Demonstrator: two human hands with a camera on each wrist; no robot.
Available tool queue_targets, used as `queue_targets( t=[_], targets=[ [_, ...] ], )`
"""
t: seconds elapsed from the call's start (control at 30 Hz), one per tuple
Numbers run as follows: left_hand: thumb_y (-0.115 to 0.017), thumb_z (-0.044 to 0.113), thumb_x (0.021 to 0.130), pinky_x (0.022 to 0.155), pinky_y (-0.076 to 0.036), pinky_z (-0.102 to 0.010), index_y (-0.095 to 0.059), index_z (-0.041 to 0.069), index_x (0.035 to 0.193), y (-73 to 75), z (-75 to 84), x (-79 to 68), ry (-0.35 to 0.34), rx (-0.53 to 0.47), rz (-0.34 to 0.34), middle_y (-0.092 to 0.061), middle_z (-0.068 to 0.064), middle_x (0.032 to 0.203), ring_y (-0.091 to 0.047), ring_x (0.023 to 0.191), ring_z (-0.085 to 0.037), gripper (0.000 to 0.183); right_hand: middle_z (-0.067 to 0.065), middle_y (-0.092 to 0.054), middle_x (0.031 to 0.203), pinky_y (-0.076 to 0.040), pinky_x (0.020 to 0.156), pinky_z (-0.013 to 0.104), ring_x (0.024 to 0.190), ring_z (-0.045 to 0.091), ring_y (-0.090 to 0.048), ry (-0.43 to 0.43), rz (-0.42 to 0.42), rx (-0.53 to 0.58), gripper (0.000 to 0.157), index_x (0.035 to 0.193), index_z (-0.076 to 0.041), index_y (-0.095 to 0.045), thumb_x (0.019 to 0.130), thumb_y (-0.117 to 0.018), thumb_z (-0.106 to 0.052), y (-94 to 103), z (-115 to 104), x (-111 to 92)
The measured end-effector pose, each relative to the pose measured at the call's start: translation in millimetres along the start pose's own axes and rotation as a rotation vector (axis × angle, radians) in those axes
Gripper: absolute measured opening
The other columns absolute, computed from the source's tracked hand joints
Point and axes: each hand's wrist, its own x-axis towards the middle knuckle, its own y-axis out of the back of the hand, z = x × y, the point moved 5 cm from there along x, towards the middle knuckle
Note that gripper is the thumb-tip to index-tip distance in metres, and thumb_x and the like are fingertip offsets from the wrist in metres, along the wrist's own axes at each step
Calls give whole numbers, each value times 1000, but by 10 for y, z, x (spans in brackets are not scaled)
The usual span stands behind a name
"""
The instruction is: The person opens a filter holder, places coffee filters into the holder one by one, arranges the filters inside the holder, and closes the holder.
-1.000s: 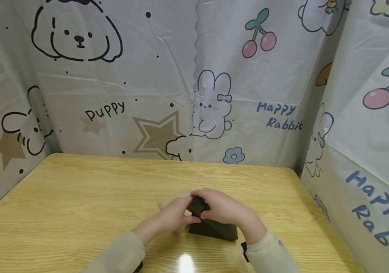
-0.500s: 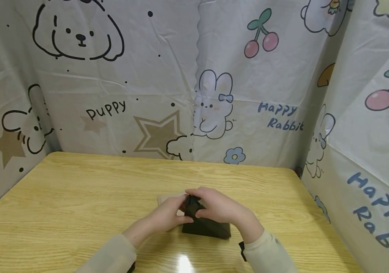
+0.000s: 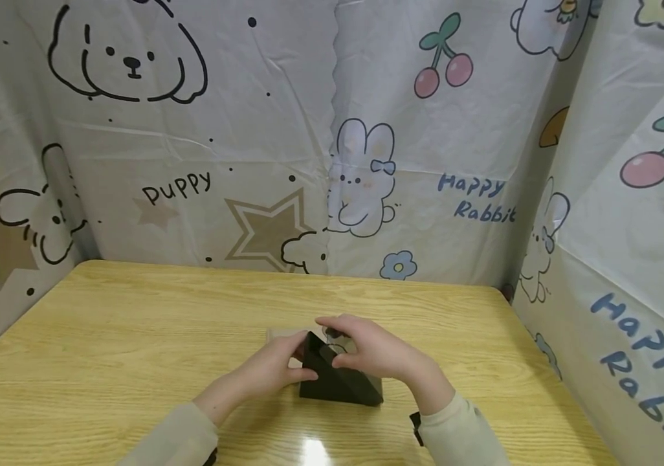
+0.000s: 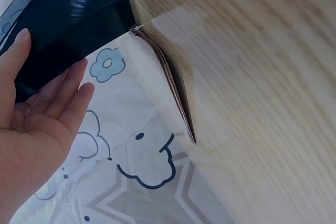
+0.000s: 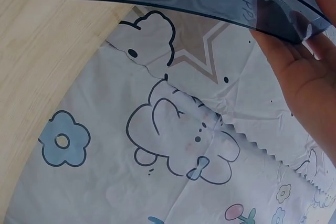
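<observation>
A black wedge-shaped case (image 3: 338,386) stands just above the front middle of the table. My left hand (image 3: 268,367) grips its left end, thumb on the near face and fingers behind, as the left wrist view also shows on the black case (image 4: 68,30). My right hand (image 3: 369,349) holds a smoke-tinted, see-through curved piece by its upper end. In the right wrist view this tinted piece (image 5: 173,3) has a thin dark edge, and the printed cloth shows through it. It slants down along the case's right side. Its exact kind cannot be told.
A pale folded paper or card piece (image 3: 276,334) lies behind my left hand; its layered edge (image 4: 170,85) shows in the left wrist view. The wood-grain table (image 3: 151,323) reaches back to a printed cloth wall (image 3: 285,129), with another cloth side (image 3: 629,259) at right.
My left hand has shifted left with the black case. A see-through gap now shows between the case top and my right hand, where it looked dark before. The right hand has hardly moved.
</observation>
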Motion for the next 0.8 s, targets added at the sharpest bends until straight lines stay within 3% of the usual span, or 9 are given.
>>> queue_targets(
  t=[0.27,0.8],
  targets=[
    [-69,23,84,79,-50,-27,-54,18,106,33,-41,-46,15,8,-2,-63,8,95,-63,92,-14,27,11,-51,133,-42,99,44,120,24,-51,8,21,46,62,141,-9,-40,86,-67,-10,13,33,-1],
    [-70,29,83,80,-51,-35,-52,17,99,158,-124,-158,59,43,51,-64,6,93,-62,94,-18,27,11,-54,127,-42,99,45,118,24,-52,29,78,158,62,143,-8,-35,88,-64,-9,102,100,-49]
  ],
)
